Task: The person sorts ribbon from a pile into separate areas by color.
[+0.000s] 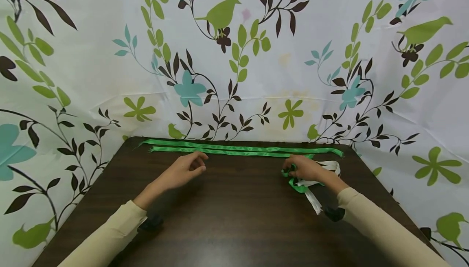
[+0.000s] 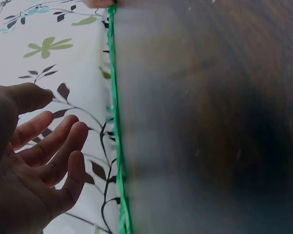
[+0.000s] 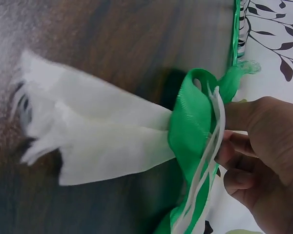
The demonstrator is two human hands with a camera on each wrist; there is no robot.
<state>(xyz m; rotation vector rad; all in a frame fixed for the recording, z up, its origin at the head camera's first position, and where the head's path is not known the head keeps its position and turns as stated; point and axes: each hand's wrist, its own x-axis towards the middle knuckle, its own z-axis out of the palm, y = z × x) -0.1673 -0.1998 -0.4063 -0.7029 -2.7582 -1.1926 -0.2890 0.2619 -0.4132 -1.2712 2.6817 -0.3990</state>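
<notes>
Cream sleeves [image 1: 106, 234] fill the lower corners, above a dark tabletop [image 1: 234, 218]. The left hand [image 1: 185, 169] hovers with its fingers loosely bent and nothing in them, near the green strips [image 1: 234, 147] laid side by side along the far edge, before a patterned cloth [image 1: 256, 75]. Toward the table's right side, the right hand [image 1: 304, 167] pinches a loose bundle of looped green ribbon [image 3: 188, 124] and white ribbon [image 3: 112, 139]; how many strands it grips, I cannot tell. Trouble seems likeliest in that bundle: green loops cross the white strands, so a quick pull on one might draw the rest into a knot. It also sits close to the laid strips, perhaps touching, so a careless sweep could drag them askew. The white ribbon's frayed end could unravel further if tugged, and such slick-looking material might slip from a light pinch
</notes>
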